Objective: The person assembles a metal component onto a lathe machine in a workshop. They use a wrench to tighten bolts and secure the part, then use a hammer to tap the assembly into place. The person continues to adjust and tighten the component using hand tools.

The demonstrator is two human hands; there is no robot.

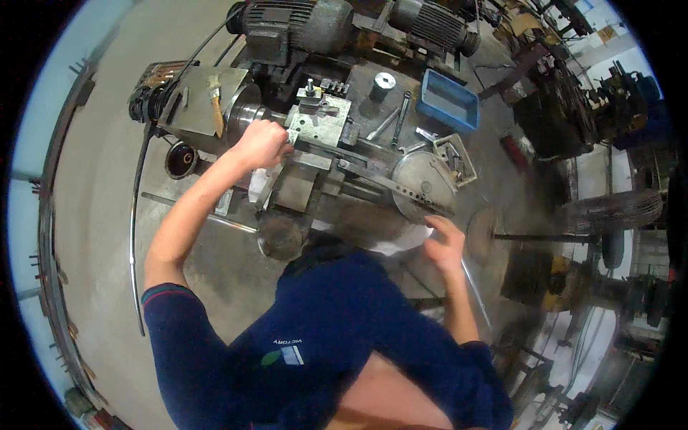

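Note:
My left hand [263, 144] is closed at the front of a lathe, beside the round metal chuck [244, 113] and the tool carriage block [319, 120]. Whatever its fingers grip is hidden. A flat bar with a row of holes [393, 188] runs from the carriage toward the right, passing over a large round metal plate [428, 172]. Just below the bar's right end, my right hand [444, 244] hovers with bent fingers and the thumb apart; nothing shows between them. A paintbrush [216, 107] with a wooden handle lies on the headstock, left of the chuck.
Two electric motors [304, 32] stand behind the lathe. Right of the carriage are a metal cylinder [383, 84], wrenches [403, 118], a blue bin [450, 100] and a small tool tray [459, 159]. A dark round pot [180, 159] sits at left; a caged fan [616, 213] stands far right.

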